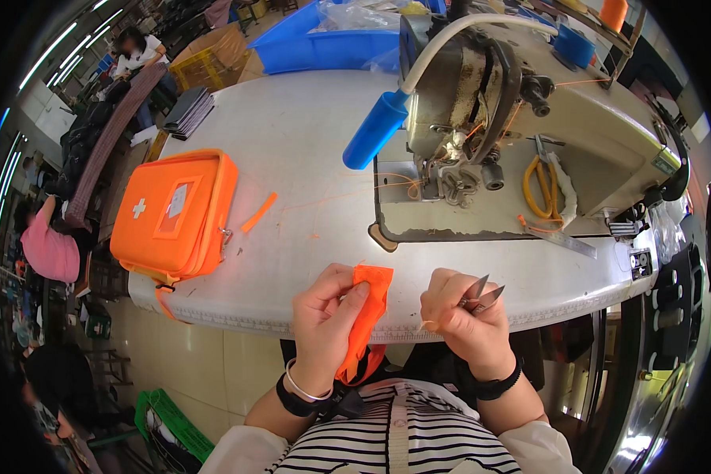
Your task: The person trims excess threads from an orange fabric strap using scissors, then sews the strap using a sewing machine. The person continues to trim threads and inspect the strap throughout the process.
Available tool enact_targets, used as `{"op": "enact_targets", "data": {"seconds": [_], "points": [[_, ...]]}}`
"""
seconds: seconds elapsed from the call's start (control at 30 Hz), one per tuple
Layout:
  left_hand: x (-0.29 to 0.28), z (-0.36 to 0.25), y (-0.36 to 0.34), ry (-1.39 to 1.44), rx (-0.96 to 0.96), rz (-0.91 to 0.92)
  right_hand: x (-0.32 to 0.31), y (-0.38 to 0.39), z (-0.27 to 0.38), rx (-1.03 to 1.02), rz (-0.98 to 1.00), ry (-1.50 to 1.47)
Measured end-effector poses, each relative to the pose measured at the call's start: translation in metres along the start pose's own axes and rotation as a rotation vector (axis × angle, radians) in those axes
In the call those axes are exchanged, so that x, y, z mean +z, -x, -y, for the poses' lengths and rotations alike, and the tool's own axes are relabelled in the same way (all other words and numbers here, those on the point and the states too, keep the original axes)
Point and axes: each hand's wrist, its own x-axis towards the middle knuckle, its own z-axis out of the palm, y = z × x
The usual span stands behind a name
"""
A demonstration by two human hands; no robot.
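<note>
At the near edge of a pale bench (292, 142), seen from a head camera looking down, two bare hands work close together. The left hand (324, 316) pinches an orange strap (369, 304) between thumb and fingers, its grip closed on the upper part. The strap's long axis runs nearly upright in the picture, tilted slightly: its squared top end points away from the person toward the bench, and its lower end hangs down past the bench edge to the wrist. The right hand (460, 320) is just beside it, not touching the strap, closed around small metal snips (482, 294). The snips' blades are slightly parted and point up and to the right, away from the strap.

Farther back on the bench, to the left, lies an orange pouch (174, 213) with a white cross, flat, its long side angled away from the person. A short orange strip (259, 212) lies loose just right of it. A sewing machine (482, 95) stands at the right rear, with yellow-handled scissors (541, 186) on its bed and a blue tube (377, 129) slanting down beside it. A blue bin (316, 47) sits behind. Other people work at the far left.
</note>
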Motion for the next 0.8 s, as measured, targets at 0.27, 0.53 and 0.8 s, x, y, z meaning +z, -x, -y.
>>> {"op": "enact_targets", "data": {"seconds": [0.27,0.53,0.8], "points": [[0.008,-0.003,0.003,0.019,-0.022,0.035,0.018,-0.014,-0.015,-0.393,-0.135,1.038],[0.003,-0.002,0.002,-0.012,0.028,0.028,0.0,-0.008,-0.009,-0.131,0.178,0.872],[0.009,0.0,0.003,0.019,-0.008,0.105,0.014,-0.015,-0.009,-0.328,-0.091,0.976]]}}
